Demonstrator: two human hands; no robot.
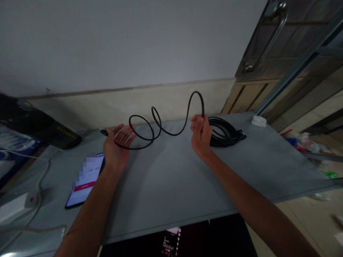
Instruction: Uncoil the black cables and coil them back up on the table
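A black cable (171, 134) runs in loose loops between my two hands above the grey table. My left hand (117, 148) holds one end in the crook of its thumb, palm up, with its fingers stretched out. The cable's plug (103, 132) sticks out past that thumb. Farther right, my right hand (201, 135) is closed around another stretch of cable, which arches up above the fist. Just beyond this hand lies a coiled bundle of black cable (225, 137), resting on the tabletop and partly hidden by the fingers.
A phone with a lit screen (87, 180) lies beside my left forearm. At the left are a white power strip (18, 207) with cords and a black and yellow object (61, 134). A small white item (258, 121) sits near the table's (166, 189) far right corner. A wall stands behind.
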